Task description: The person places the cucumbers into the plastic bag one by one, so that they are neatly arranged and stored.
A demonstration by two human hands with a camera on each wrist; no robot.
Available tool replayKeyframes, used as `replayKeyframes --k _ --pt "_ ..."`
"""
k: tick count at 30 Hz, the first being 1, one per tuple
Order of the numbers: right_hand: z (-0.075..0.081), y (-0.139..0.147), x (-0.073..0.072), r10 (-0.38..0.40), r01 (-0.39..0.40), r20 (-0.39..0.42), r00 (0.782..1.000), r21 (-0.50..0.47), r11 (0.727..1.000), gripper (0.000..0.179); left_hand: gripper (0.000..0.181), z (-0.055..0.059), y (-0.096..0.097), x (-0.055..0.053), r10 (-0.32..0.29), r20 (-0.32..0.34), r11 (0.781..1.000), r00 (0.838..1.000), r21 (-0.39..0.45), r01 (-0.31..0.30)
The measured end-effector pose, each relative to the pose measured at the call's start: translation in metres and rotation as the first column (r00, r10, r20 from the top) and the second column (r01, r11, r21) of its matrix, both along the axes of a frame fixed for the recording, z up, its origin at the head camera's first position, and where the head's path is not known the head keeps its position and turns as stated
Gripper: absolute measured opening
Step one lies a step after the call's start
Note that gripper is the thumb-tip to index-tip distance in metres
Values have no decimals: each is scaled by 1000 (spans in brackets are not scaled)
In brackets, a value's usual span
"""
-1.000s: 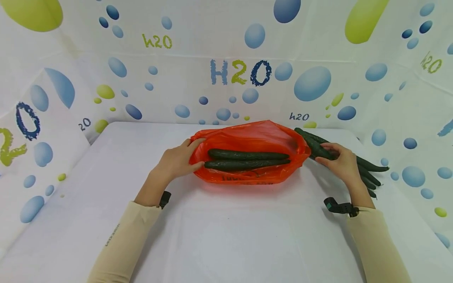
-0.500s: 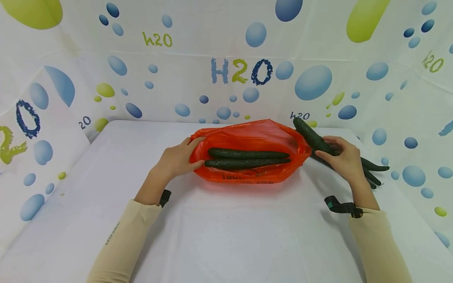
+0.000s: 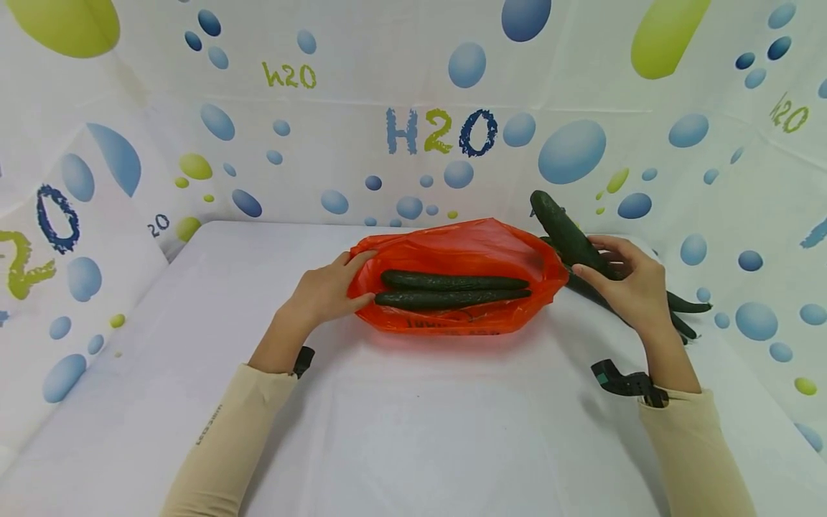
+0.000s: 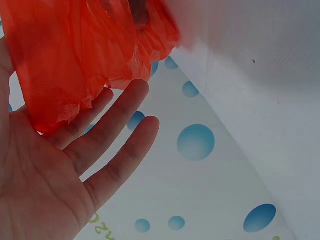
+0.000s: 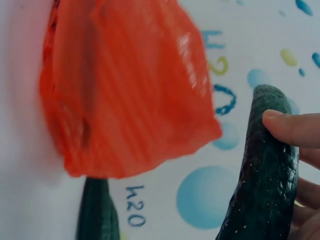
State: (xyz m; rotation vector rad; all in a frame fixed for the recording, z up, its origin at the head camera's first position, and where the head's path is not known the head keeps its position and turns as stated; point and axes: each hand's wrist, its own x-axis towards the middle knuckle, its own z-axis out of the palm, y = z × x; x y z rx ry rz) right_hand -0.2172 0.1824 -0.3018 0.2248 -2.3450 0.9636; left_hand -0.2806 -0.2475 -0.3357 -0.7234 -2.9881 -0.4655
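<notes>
An orange-red plastic bag [image 3: 446,251] lies with its mouth open, and two long dark green cucumbers [image 3: 452,300] rest side by side inside. My left hand [image 3: 326,291] is at the bag's left end, thumb and forefinger spread along its rim. In the left wrist view the other fingers [image 4: 122,155] extend straight beside the hanging plastic. To the right of the bag, my right hand [image 3: 636,287] grips another cucumber [image 5: 265,165] between thumb and fingers. Its far end points up and away, raised above the bag's right corner.
More cucumbers [image 3: 688,306] lie on the white-covered table [image 3: 413,424] at the right, partly hidden under my right hand and behind the bag. A white backdrop [image 3: 349,143] with blue and green spots stands behind the table.
My right hand has lifted one cucumber off the pile, its far end rising well above the others. The left hand and the bag stay in place.
</notes>
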Motion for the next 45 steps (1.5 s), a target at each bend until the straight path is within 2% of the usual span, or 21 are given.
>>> replayKeyframes --k 5,12,17,22,26,29,32,38,45 --pt "6 -10 5 46 -49 -75 996 -37 998 51 73 -1 0 0 4 6 1000 1000 -1 -4" --pt "15 -30 13 117 -123 -97 988 -49 991 51 73 2 -2 0 10 10 1000 1000 -12 -9" --pt "21 -44 16 181 -192 -156 971 -61 979 52 74 3 -2 0 12 3 1000 1000 -9 -12" --pt "24 -54 19 242 -265 -228 943 -76 961 53 75 3 0 0 7 8 1000 1000 -8 -7" --pt "28 -65 19 297 -346 -307 904 -119 931 52 75 3 0 0 15 13 1000 1000 -15 -15" --pt "30 -73 17 325 -407 -370 870 -168 898 47 75 3 1 1 14 13 1000 1000 -16 -14" --pt "33 -81 17 350 -456 -400 847 -210 865 46 75 3 1 1 10 11 1000 1000 -16 -9" --pt "35 -97 20 421 -542 -396 816 -271 795 47 75 3 1 1 12 14 1000 1000 -15 -12" --pt "37 -117 21 451 -577 -393 801 -308 757 48 75 1 2 -1 17 26 1000 1000 -18 -16"
